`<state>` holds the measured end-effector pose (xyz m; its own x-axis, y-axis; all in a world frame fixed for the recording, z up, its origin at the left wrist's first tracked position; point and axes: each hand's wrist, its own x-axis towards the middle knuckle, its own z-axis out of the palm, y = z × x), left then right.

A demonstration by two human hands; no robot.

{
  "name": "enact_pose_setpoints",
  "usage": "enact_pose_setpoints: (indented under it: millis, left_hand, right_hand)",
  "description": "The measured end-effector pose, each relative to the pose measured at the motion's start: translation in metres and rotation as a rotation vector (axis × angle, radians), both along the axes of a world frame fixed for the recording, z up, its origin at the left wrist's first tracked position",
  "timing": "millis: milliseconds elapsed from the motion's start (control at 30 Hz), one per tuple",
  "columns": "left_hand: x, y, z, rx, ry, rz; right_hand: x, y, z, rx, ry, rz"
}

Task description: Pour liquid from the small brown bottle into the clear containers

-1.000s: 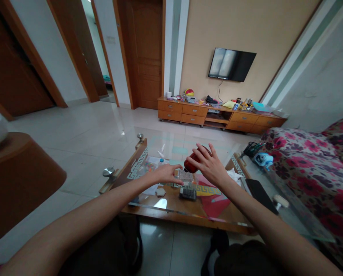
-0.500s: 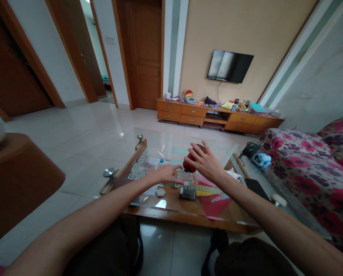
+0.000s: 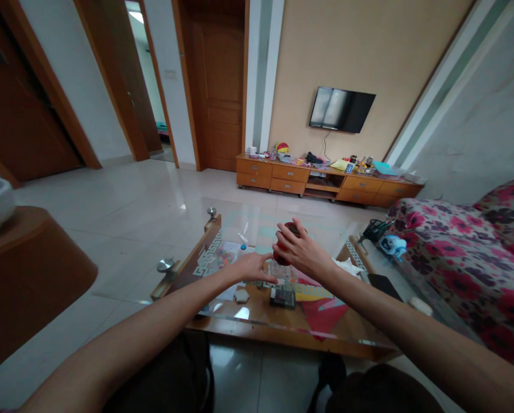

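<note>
My right hand (image 3: pixel 302 246) is closed from above around a rounded, dark red jar-like thing (image 3: pixel 281 255) with a dark top; its exact kind does not show. My left hand (image 3: pixel 254 268) has its thumb and fingers apart in a C shape at the left side of a clear plastic container (image 3: pixel 281 271), apparently holding it. The red thing is just above the container. Both are over the glass coffee table (image 3: pixel 257 322). A small dark rectangular thing (image 3: pixel 283 297) lies nearer to me, with a pale crumpled piece (image 3: pixel 241 296) to its left.
White tissue (image 3: pixel 348 266) and red sheets (image 3: pixel 321 315) are at the table's right part. A blue-capped thing (image 3: pixel 243 247) is to the left. Beyond stand a low wooden cabinet (image 3: pixel 288 187) with clutter and a flowered sofa (image 3: pixel 467 258). A wooden stand (image 3: pixel 33 275) is at left.
The red thing has turned in my right hand's grasp, so its dark top shows more. My left hand keeps its place at the clear container. The view has tipped slightly upward.
</note>
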<state>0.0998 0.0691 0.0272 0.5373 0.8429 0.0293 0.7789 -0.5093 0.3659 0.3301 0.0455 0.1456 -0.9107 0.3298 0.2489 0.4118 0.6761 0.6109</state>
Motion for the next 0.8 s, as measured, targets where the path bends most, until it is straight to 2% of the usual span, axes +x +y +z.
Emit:
enact_pose_setpoints:
  millis: [133,200,367,467,600,800]
  left_hand:
    - [0.0,0.001,-0.003,-0.006,0.006,0.015]
    - [0.0,0.002,-0.004,-0.009,0.005,0.027]
    - [0.002,0.003,-0.005,-0.031,0.018,0.035]
    - [0.005,0.003,-0.003,-0.043,0.013,0.025]
    - [0.009,0.003,0.001,-0.07,0.012,0.009]
    - [0.012,0.002,-0.002,0.03,0.093,-0.002]
  right_hand:
    - [0.007,0.0,0.0,-0.001,0.018,-0.057]
    - [0.017,0.001,-0.005,-0.027,0.072,-0.128]
    - [0.051,0.002,-0.043,-0.125,0.302,-0.348]
    - [0.068,0.003,-0.064,-0.219,0.425,-0.364]
    - [0.079,0.006,-0.084,-0.395,0.544,-0.431]
    - [0.091,0.025,-0.126,-0.561,0.868,-0.552]
